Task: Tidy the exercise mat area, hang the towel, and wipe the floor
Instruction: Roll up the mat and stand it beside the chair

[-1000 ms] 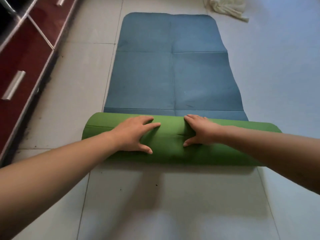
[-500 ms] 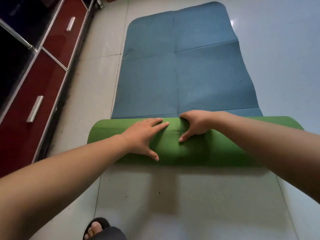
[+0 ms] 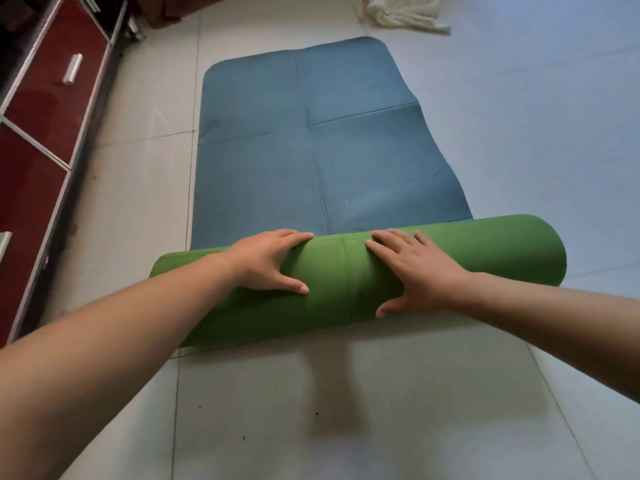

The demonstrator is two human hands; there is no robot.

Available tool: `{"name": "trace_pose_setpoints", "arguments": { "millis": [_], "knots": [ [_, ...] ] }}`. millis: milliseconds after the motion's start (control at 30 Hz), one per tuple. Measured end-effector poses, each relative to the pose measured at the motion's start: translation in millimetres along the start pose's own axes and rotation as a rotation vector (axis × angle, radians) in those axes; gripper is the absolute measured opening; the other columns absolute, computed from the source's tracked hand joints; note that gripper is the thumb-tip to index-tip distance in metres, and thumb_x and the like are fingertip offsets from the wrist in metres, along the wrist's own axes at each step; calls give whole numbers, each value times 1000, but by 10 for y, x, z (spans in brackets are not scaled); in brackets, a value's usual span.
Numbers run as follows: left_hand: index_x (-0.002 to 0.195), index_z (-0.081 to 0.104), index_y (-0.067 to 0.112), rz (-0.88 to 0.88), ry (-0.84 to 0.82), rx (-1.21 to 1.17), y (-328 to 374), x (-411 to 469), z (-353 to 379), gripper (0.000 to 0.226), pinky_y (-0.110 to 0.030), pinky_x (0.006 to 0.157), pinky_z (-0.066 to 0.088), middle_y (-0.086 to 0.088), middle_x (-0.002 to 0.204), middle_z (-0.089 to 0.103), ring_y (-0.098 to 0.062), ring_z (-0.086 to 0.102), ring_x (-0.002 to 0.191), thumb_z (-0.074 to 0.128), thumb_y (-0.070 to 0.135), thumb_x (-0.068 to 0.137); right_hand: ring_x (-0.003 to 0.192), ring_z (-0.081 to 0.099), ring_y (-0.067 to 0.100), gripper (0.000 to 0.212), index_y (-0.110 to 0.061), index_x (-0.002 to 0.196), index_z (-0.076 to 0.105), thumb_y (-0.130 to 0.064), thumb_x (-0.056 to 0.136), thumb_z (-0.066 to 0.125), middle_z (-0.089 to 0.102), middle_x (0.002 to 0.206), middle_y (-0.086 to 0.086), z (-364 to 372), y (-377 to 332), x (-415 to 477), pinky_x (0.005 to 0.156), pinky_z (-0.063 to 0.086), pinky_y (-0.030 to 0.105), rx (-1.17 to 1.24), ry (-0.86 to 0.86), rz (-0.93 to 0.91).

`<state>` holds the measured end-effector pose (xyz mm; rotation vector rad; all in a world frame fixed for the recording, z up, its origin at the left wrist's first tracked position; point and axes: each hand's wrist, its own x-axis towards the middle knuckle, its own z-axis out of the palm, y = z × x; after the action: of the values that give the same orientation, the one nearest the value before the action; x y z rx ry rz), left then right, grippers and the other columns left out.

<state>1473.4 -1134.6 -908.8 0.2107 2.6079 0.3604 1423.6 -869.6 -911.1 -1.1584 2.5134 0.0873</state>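
Exercise mat [image 3: 263,174] is part-rolled on the tiled floor [image 3: 346,410]: blue side up on the flat stretch, green underside outward on the roll [image 3: 485,251]. The roll lies crosswise right in front of me, its right end sitting a bit further away than its left. The flat blue part runs away from it.

Both hands are on the roll near its middle, on either side of a crease line, not touching each other. Left hand [image 3: 268,259]: palm down, fingers draped over the crest to the far side, thumb splayed on the near face. Right hand [image 3: 415,271]: flat, fingers spread and pointing up-left across the top, thumb low on the near face. Neither is pinching anything.

Crumpled white towel [image 3: 405,13] lies on the floor beyond the mat's far right corner, well apart from my hands. Red-drawer cabinet [image 3: 52,98] runs along the left.
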Motion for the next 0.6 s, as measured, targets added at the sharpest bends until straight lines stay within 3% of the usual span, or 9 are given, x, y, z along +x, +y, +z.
{"name": "trace_pose_setpoints", "arguments": {
  "millis": [133, 367, 600],
  "knots": [
    [143, 27, 31, -23, 65, -47, -80, -52, 10, 91, -33, 106, 33, 7, 147, 35, -16, 36, 132, 65, 65, 68, 144, 4, 24, 124, -16, 148, 2, -66, 59, 72, 4, 157, 2, -15, -108, 121, 116, 9, 52, -34, -53, 54],
    [144, 15, 41, -71, -6, 27, -252, -227, 47, 115, -34, 104, 35, 4, 142, 41, -20, 40, 128, 70, 76, 50, 130, 36, 22, 117, -21, 140, 30, -68, 45, 77, 36, 144, -2, -116, -37, 306, 107, 33, 38, -13, -24, -20],
    [141, 23, 41, -90, 52, 44, -180, -267, 92, 104, -31, 95, 40, 3, 128, 53, -20, 49, 117, 69, 74, 53, 132, 34, 20, 117, -24, 142, 27, -67, 46, 77, 34, 146, -4, -117, -5, 308, 106, 33, 39, -5, -37, -53]
  ]
}}
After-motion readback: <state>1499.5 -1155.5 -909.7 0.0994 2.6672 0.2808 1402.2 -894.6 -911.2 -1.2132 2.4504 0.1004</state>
